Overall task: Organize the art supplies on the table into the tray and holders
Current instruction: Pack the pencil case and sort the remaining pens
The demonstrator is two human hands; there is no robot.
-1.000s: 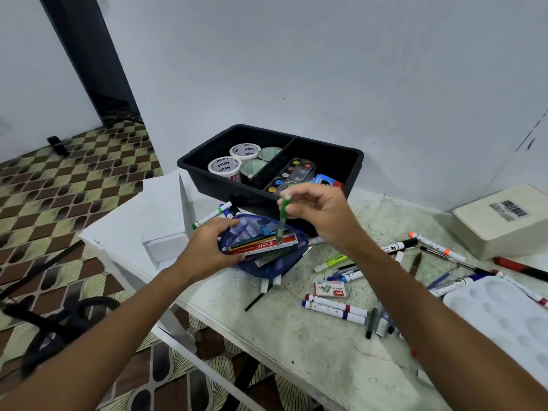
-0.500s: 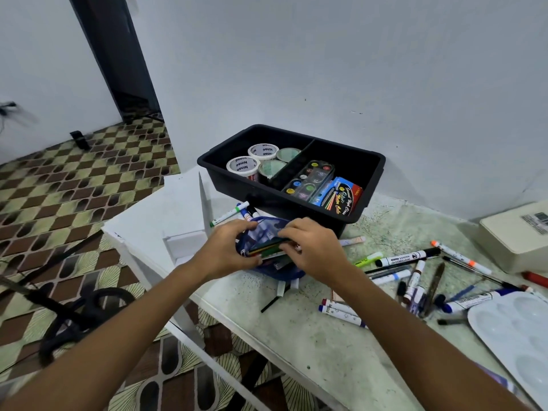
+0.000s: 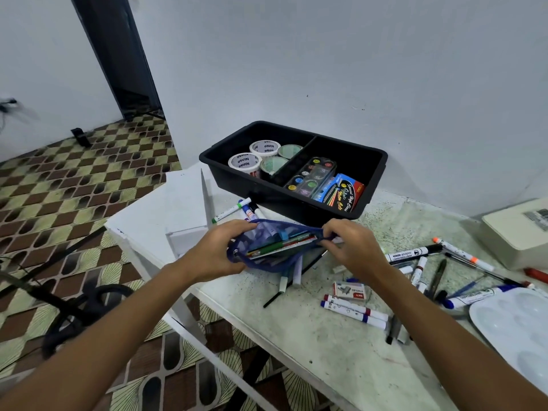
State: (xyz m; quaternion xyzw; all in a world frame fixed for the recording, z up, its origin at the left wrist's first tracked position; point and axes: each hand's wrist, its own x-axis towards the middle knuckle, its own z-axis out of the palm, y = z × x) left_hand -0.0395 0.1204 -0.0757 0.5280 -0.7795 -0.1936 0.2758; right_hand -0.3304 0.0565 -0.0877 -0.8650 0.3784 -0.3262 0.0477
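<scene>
A blue mesh pencil pouch [image 3: 268, 262] lies open on the table in front of the black divided tray [image 3: 376, 164]. My left hand [image 3: 219, 250] grips the pouch's left end and my right hand [image 3: 350, 247] pinches its right rim at the zipper. Inside the pouch lie a green pen [image 3: 267, 247] and other pens and a flat pack. The tray holds tape rolls [image 3: 244, 163] on the left, a watercolour set [image 3: 311, 176] and a blue crayon box [image 3: 341, 192] on the right.
Loose markers [image 3: 353, 311] lie scattered on the stained table [image 3: 296, 336] to the right, with a staples box [image 3: 350, 290], a white palette [image 3: 513, 321] and a cream box [image 3: 519, 229]. More markers [image 3: 234, 209] lie by a white holder [image 3: 189, 203] at left.
My right hand put the green pen down into the pouch, let it go and moved to the pouch's right rim. The left hand kept its hold on the pouch.
</scene>
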